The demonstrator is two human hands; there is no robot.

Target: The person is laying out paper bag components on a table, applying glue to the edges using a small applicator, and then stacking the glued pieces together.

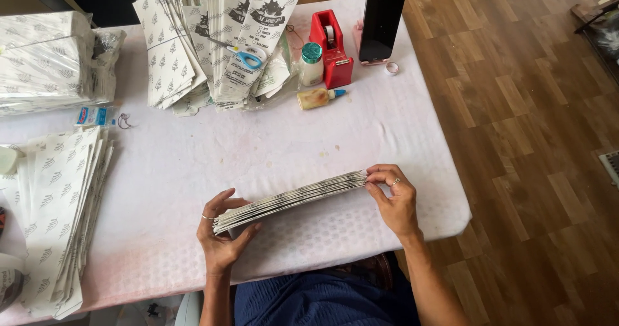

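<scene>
1. Two bare hands, one bundle. Left hand (221,232) and right hand (394,197) each close on one end of a thin stack of flat white paper bags with a grey leaf print (290,198), held edge-up just above the near edge of the table. Sheet count in the stack cannot be told; edges look crisp and layered.
2. Both grips narrow: fingers and thumb pinch the stack ends. One ring shows on each hand.
3. White cloth-covered table (271,145), dimpled texture, a few faint stains.
4. Three other heaps of the same printed paper: a fanned pile at left (61,210), a wrapped block at far left (45,61), and a loose fan at the far edge (206,42).
5. One pair of blue-handled scissors (242,55) lies on that far fan.
6. One red plastic tape dispenser (332,49); one small white bottle with a teal cap (311,63); one squeeze glue bottle with a blue tip (320,97) lying on its side.
7. One dark phone (382,19), upright on a pink stand.
</scene>
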